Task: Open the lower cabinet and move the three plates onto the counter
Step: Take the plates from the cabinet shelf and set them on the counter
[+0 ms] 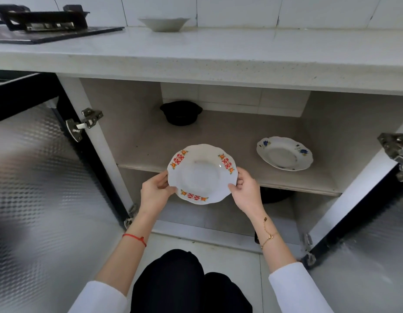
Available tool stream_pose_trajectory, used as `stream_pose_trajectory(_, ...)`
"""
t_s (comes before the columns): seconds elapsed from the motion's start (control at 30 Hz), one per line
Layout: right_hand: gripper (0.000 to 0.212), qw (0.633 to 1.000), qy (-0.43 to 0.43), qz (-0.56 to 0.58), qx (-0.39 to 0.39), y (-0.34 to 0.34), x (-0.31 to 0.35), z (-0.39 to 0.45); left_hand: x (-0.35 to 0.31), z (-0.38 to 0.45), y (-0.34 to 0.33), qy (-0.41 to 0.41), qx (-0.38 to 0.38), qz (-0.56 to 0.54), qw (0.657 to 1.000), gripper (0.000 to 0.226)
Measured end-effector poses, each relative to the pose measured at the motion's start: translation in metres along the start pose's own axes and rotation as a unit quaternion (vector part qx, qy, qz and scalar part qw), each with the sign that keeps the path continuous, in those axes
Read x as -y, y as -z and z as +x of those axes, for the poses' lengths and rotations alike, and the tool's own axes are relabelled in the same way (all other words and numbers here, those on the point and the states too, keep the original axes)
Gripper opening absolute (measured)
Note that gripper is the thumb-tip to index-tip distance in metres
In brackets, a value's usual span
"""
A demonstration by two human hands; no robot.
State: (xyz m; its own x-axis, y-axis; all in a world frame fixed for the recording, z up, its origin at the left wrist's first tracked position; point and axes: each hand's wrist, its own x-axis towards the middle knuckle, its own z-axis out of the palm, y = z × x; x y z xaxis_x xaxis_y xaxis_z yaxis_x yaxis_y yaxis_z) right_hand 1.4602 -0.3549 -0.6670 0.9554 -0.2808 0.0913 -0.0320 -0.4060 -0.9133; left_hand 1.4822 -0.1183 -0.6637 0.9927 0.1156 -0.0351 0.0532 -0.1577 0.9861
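Observation:
A white plate with red and orange motifs (201, 173) is held in front of the open lower cabinet, just off the front edge of its shelf (218, 134). My left hand (155, 192) grips its left rim and my right hand (247, 190) grips its right rim. A second white plate with blue flowers (284, 153) lies flat on the shelf to the right. On the counter (218, 48) above stands a white dish (163, 24) near the tiled wall.
Both cabinet doors (44, 177) (365, 222) stand wide open at either side. A black pot (180, 112) sits at the back of the shelf, and another dark pot (277, 195) is under the shelf. A gas stove (44, 23) occupies the counter's left end.

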Motion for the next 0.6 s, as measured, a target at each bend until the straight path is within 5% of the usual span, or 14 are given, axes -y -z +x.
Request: stream_pose_trajectory(0.6,0.055,1.000,-0.024,0.004,-0.004,-0.013,-0.008,-0.024,0.017,-0.019,0.016,0.006,0.003,-0.016,1.000,0.063)
